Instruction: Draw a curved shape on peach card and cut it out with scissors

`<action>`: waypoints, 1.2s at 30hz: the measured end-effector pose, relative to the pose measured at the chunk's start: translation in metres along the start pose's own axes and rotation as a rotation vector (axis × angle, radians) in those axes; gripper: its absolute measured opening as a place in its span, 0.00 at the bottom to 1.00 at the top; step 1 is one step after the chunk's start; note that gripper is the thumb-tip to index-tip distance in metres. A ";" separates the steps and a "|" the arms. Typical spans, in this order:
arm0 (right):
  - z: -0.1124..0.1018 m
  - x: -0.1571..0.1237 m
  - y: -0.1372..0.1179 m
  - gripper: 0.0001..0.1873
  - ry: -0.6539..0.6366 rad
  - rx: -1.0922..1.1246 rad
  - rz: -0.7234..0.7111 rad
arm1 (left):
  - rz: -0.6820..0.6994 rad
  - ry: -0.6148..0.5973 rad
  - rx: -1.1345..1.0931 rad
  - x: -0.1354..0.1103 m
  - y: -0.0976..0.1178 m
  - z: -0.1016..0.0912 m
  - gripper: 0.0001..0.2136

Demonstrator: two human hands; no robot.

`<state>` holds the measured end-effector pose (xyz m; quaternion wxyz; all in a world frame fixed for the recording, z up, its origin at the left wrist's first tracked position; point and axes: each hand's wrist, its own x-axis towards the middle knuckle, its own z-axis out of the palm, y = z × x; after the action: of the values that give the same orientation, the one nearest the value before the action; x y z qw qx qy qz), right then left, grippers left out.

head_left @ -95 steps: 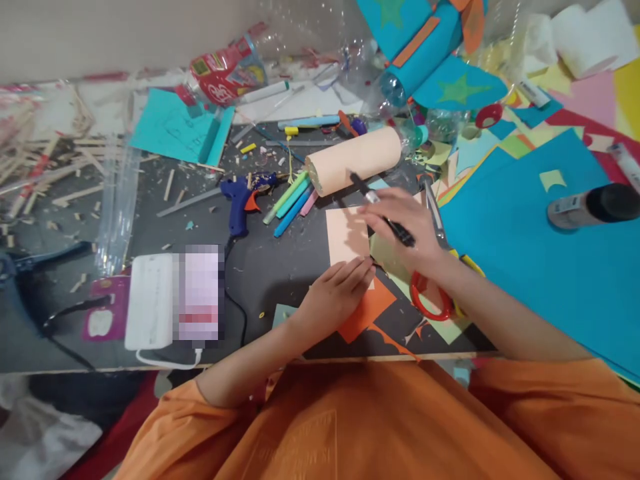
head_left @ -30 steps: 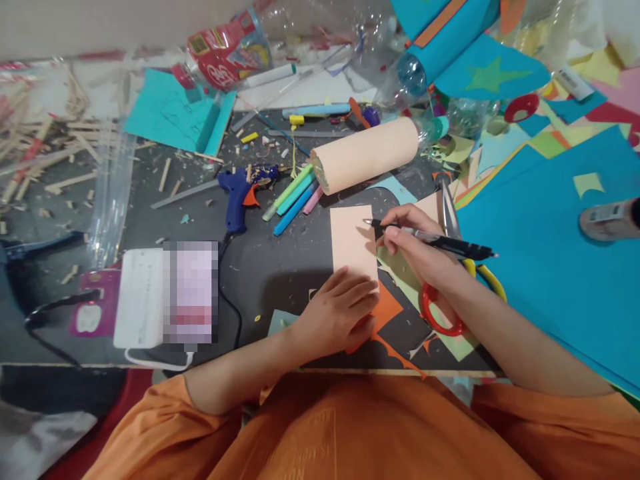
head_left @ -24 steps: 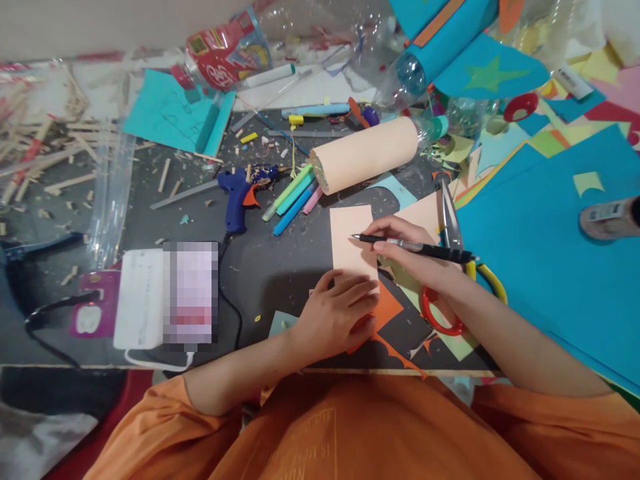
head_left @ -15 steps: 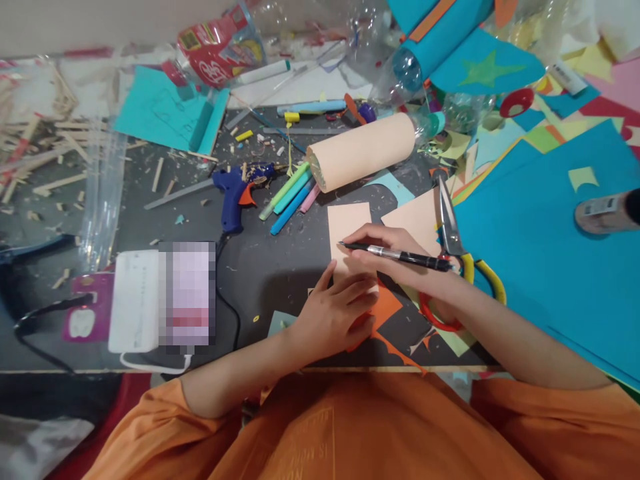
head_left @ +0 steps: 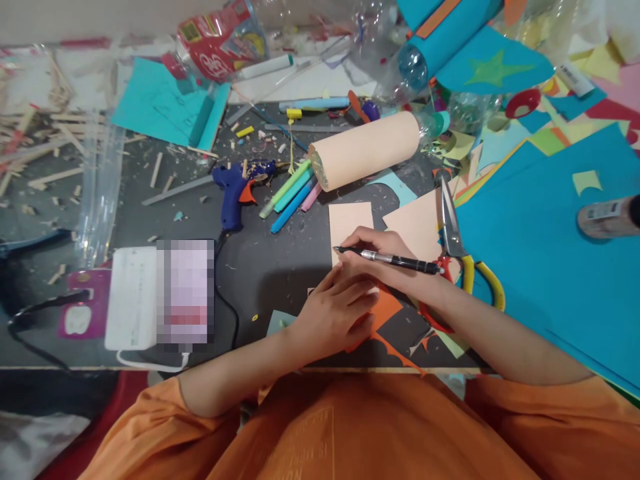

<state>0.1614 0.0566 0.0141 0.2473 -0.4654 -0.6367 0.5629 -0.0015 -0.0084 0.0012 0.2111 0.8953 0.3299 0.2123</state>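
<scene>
A small peach paper rectangle point(head_left: 351, 217) lies on the dark table in front of me. My right hand point(head_left: 375, 257) grips a black and silver pen point(head_left: 400, 261), its tip at the left edge of the paper. My left hand point(head_left: 337, 310) lies flat over the paper's lower end, fingers stretched out and apart, its index finger and thumb close to my right hand. Orange paper scraps point(head_left: 387, 307) show beside and under the left fingers. To the right of the pen are scissors point(head_left: 453, 233) with red and yellow handles, partly hidden by my right arm.
A peach-wrapped bottle point(head_left: 367, 150) lies beyond the paper, with several markers point(head_left: 295, 197) beside it. A blue glue gun point(head_left: 233, 193) rests to the left. Blue sheets point(head_left: 545, 267) cover the right side. A phone point(head_left: 189, 290) and white power bank point(head_left: 133, 297) lie at left.
My right hand and the pen tip have shifted slightly left and down along the paper, now nearer the left fingers. The left hand stays on the paper. The view has shifted a little.
</scene>
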 end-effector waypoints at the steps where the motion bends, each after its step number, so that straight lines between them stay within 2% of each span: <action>1: 0.000 0.000 0.001 0.05 -0.011 -0.001 -0.022 | 0.003 0.005 0.002 0.000 0.000 0.000 0.10; 5: 0.000 0.000 0.004 0.06 -0.037 -0.022 -0.073 | 0.004 0.018 0.006 0.001 0.000 0.001 0.09; 21: 0.002 -0.001 0.000 0.04 0.001 -0.047 -0.054 | 0.000 0.025 0.016 0.000 0.001 0.001 0.10; 26: 0.002 -0.001 0.002 0.05 -0.014 -0.059 -0.091 | -0.008 0.002 0.010 0.000 0.001 0.002 0.10; 30: 0.003 0.000 0.003 0.05 0.038 -0.070 -0.055 | -0.010 0.013 0.012 0.000 0.001 0.002 0.10; 36: 0.003 0.000 0.003 0.05 0.006 -0.059 -0.070 | 0.000 0.025 0.008 0.001 0.001 0.001 0.10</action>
<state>0.1602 0.0550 0.0103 0.2549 -0.4516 -0.6684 0.5332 0.0007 -0.0086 0.0014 0.2034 0.8934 0.3334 0.2219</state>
